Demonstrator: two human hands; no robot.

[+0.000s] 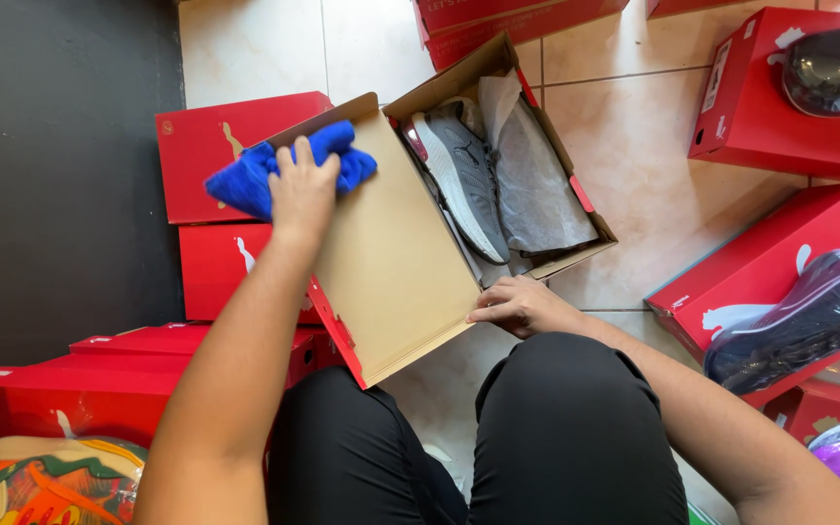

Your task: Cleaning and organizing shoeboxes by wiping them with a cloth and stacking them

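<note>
We see the left hand [301,190] pressing a blue cloth [289,167] flat against the inside of the open lid [391,262] of a shoe box [546,209] — fingers spread over the cloth rather than closed round it. The right hand [517,306] grips the box's near edge, fingers curled on the cardboard. Inside lie a grey shoe [464,175] and grey wrapping paper [537,190] — a second shoe may lie beneath, but it is hidden. Red shoe boxes [780,262] lie around on the tiled floor [634,165].
</note>
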